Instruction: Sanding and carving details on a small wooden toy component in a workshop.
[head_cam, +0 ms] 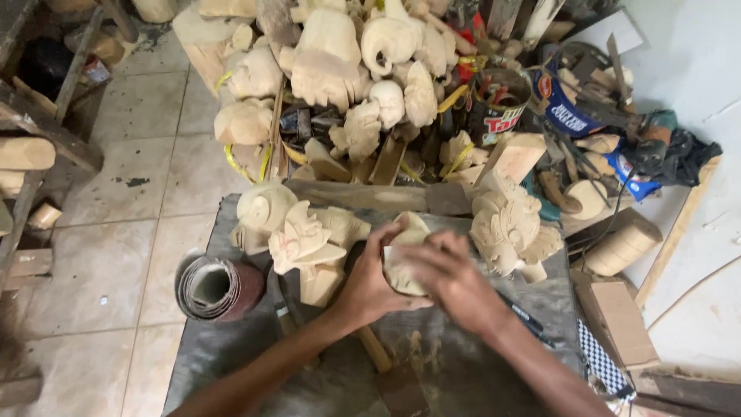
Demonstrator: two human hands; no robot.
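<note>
The small carving (403,262) is pale bare wood, matt and unvarnished; the sandpaper roll (216,287) looks rough and reddish-backed; the bench (231,347) wears grey, dusty cloth; the floor tiles (139,185) are smooth and dull.

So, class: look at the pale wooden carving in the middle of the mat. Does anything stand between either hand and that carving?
Nothing visible does. The left hand cups the small carving from its left side, and the right hand lies over it from the right, fingers pressed on the wood. The neighbouring carved figure stands clear, further left.
</note>
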